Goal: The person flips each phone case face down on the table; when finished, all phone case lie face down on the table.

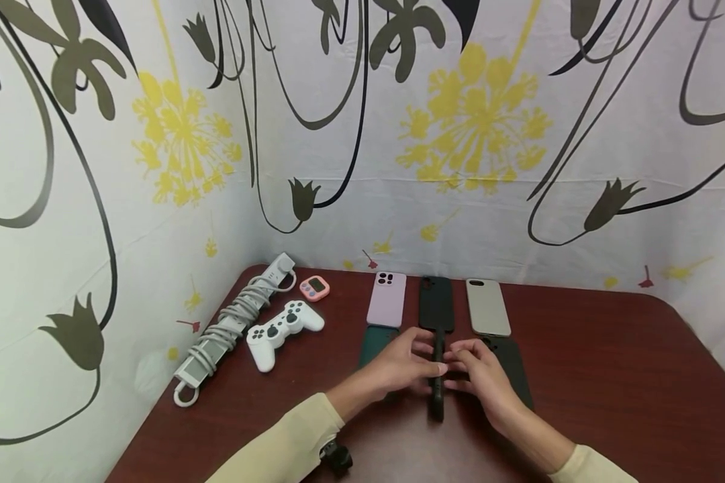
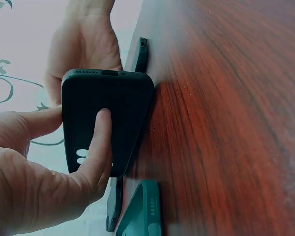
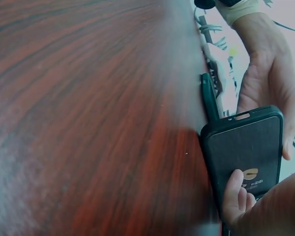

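Note:
A black phone case (image 1: 438, 396) stands on its long edge on the table between my hands. My left hand (image 1: 393, 365) holds it, the thumb at its upper edge and a finger flat on its back (image 2: 88, 120) in the left wrist view. From the other side my right hand (image 1: 483, 376) grips it, with bent fingers against the dark front face (image 3: 243, 147), where an orange mark and small letters show. Whether a phone sits inside I cannot tell. A green case (image 1: 368, 344) lies beside my left hand, partly hidden, and another dark case (image 1: 515, 370) beside my right.
Farther back lie a lilac case (image 1: 387, 302), a black case (image 1: 436, 305) and a beige case (image 1: 488, 308). To the left are a white game controller (image 1: 284, 330), a pink timer (image 1: 314, 288) and a power strip (image 1: 232, 318) wrapped in its cord. Patterned fabric (image 1: 350, 134) borders the table.

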Demonstrator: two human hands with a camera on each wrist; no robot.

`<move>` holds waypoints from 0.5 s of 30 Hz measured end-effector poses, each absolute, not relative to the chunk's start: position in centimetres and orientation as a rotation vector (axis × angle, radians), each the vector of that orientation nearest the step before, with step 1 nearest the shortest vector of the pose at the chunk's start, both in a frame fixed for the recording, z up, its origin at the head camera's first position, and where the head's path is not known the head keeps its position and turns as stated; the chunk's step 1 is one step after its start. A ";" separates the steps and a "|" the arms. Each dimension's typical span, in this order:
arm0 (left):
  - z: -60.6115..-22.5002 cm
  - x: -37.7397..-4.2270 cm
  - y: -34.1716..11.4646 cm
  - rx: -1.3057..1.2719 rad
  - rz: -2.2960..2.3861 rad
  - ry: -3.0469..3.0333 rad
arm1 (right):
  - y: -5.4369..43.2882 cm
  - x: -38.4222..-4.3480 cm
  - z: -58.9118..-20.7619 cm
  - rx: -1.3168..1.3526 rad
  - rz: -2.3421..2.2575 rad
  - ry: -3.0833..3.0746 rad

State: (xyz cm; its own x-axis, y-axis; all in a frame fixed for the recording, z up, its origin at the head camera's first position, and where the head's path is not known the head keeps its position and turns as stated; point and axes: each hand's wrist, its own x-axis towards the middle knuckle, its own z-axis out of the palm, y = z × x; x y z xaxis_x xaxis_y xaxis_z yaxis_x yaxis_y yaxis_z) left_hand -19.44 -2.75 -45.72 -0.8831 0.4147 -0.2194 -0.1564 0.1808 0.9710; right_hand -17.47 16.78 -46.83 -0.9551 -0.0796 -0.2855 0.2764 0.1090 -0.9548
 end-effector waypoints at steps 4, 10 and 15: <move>-45.7 -19.4 -3.3 0.233 1.775 2.031 | 16.6 -17.5 -47.2 0.187 -1.885 2.123; -45.4 -19.4 -4.2 0.203 1.825 1.976 | 16.6 -17.5 -47.5 0.114 -1.778 2.202; -45.6 -19.5 -4.9 0.192 1.803 1.966 | 16.6 -17.5 -47.4 -0.008 -1.507 2.428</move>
